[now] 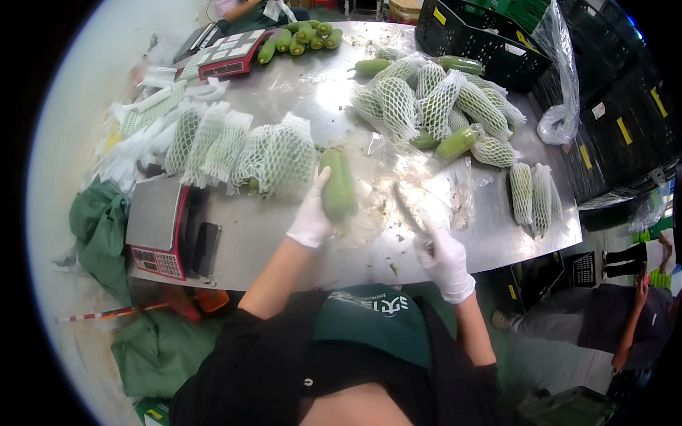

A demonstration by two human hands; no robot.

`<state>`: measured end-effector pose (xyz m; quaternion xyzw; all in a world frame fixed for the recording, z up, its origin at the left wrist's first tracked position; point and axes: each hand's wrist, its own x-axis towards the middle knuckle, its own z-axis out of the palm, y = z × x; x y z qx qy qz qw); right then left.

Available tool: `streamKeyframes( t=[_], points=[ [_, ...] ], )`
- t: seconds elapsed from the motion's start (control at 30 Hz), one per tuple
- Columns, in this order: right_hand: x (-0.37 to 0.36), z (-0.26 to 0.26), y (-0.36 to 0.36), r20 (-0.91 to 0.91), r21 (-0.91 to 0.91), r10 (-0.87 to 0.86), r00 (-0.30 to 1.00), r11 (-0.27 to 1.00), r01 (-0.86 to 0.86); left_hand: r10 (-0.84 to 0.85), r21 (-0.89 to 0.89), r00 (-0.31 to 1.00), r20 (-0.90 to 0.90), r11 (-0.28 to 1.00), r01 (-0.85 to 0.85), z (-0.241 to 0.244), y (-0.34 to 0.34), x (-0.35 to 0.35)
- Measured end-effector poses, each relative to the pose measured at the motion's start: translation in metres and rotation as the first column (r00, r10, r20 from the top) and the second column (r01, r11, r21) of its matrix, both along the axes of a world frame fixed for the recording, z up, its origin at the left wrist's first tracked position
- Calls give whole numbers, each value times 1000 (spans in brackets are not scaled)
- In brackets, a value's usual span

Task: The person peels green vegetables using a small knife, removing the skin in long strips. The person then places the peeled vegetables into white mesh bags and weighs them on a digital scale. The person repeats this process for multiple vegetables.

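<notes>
My left hand (311, 215), in a white glove, holds a thick green gourd (339, 186) upright over the metal table (240, 234). My right hand (439, 255), gloved too, grips a knife with a dark curved blade (407, 206); its handle is mostly hidden in my fingers. To the left of the gourd stands a row of gourds in white foam net sleeves (287, 154). At the upper right lies a heap of netted gourds (397, 106), with a few bare or film-wrapped ones among them. Clear plastic film (394, 154) and small green scraps lie between my hands.
A red-edged scale (154, 213) and a phone (205, 249) sit at the left; another scale (229, 53) stands farther back beside bare gourds (303, 37). Netted gourds (541, 197) lie near the right edge. Black crates (479, 48) are stacked behind. Other people (613, 319) are at the right and top.
</notes>
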<state>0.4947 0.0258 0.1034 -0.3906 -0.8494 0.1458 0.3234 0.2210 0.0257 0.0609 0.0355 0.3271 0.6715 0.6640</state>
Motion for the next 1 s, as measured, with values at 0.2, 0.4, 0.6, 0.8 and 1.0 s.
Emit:
streamKeyframes(
  t=[0.2,0.4,0.6,0.8,1.0],
  points=[
    [-2,4,0,204,52,194,960,977,-209,107,-64,994,22,992,-106,-2,7,2],
    [9,1,7,340,192,73,938,971,-145,136,-43,991,-17,990,-137,1,9,11],
    [13,-2,17,391,357,-54,919,929,-97,137,-6,977,-161,990,-140,3,16,28],
    [21,-20,35,402,476,-222,888,879,5,152,26,926,-346,988,-152,6,20,45],
    [175,-65,121,130,121,-539,832,842,526,143,76,899,-414,990,-122,27,4,46]
  ],
)
